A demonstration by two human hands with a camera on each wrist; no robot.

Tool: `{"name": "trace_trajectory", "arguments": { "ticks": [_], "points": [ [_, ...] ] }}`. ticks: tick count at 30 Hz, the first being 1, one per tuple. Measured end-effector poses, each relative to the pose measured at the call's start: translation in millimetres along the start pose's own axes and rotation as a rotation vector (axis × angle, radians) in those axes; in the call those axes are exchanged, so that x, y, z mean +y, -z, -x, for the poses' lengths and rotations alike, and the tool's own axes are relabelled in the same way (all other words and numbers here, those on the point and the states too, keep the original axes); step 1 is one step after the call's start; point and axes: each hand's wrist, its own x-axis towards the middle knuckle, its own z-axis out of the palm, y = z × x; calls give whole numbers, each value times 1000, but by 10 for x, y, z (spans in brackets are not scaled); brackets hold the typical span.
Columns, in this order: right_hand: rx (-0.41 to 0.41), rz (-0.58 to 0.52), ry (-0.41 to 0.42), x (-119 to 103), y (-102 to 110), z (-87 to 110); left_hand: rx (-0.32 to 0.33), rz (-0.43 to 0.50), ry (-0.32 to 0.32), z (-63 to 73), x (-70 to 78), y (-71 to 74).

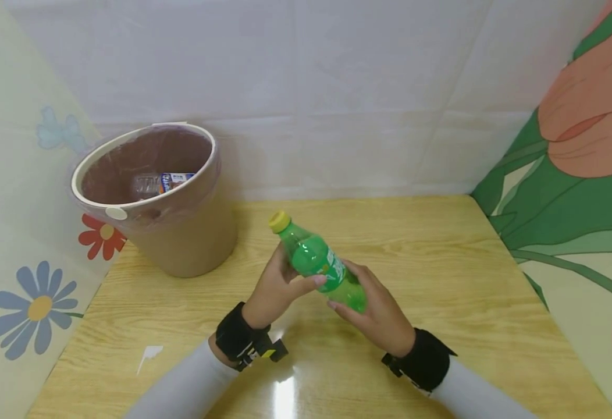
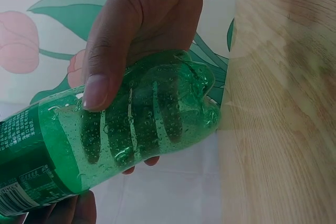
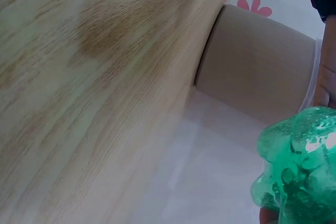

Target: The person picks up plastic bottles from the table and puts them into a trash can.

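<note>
A green plastic soda bottle (image 1: 313, 259) with a yellow cap (image 1: 280, 222) is held tilted above the wooden table, cap toward the upper left. My left hand (image 1: 277, 291) grips it around the label, thumb across the front. My right hand (image 1: 381, 311) holds the lower end. In the left wrist view, the right hand's fingers show through the clear lower part of the bottle (image 2: 142, 124), which is beaded with droplets. The lobed base of the bottle (image 3: 299, 166) appears close up in the right wrist view.
A brown bin (image 1: 196, 244) with a pale rim and thin plastic liner stands at the table's back left. Inside lie a clear plastic piece (image 1: 146, 184) and a blue printed package (image 1: 172, 180). A white scrap (image 1: 151, 352) lies on the table (image 1: 416, 233) at front left.
</note>
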Motion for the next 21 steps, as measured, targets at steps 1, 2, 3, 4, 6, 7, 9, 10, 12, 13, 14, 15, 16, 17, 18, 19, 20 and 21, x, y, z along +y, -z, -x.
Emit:
{"name": "trace_trajectory", "arguments": {
  "ticks": [1, 2, 3, 4, 6, 7, 9, 10, 12, 13, 14, 15, 16, 17, 18, 19, 20, 21],
  "points": [
    [0, 2, 1, 0, -1, -1, 0, 0, 2, 2, 2, 1],
    [0, 3, 3, 0, -2, -2, 1, -1, 3, 3, 6, 3],
    [0, 5, 5, -2, -3, -4, 1, -4, 4, 4, 11, 5],
    [-1, 8, 7, -4, -3, -7, 2, -8, 4, 4, 16, 8],
    [-1, 25, 16, 0, -2, -12, 5, -26, 0, 2, 24, 23],
    [1, 44, 22, 0, 1, -15, 11, -39, -1, 2, 31, 35],
    [10, 90, 37, 10, 17, -21, 36, -58, -14, -5, 64, 72],
    [16, 111, 36, 20, 30, -23, 57, -68, -22, -11, 87, 100],
    [29, 142, 17, 55, 68, -25, 102, -88, -43, -28, 164, 174],
    [33, 144, -5, 78, 93, -23, 132, -96, -49, -36, 217, 221],
    [33, 138, -26, 109, 122, -19, 162, -102, -62, -46, 279, 271],
    [31, 128, -51, 145, 153, -12, 187, -105, -79, -59, 351, 329],
    [30, 123, -80, 186, 187, -4, 209, -103, -97, -71, 434, 391],
    [25, 120, -102, 230, 223, 6, 235, -99, -119, -85, 531, 454],
    [20, 121, -118, 281, 258, 16, 263, -82, -152, -95, 635, 521],
    [17, 128, -131, 332, 296, 28, 296, -72, -192, -105, 744, 596],
    [18, 141, -140, 384, 333, 43, 333, -63, -234, -109, 864, 669],
    [23, 153, -150, 433, 372, 62, 363, -45, -282, -116, 989, 748]
  ]
}}
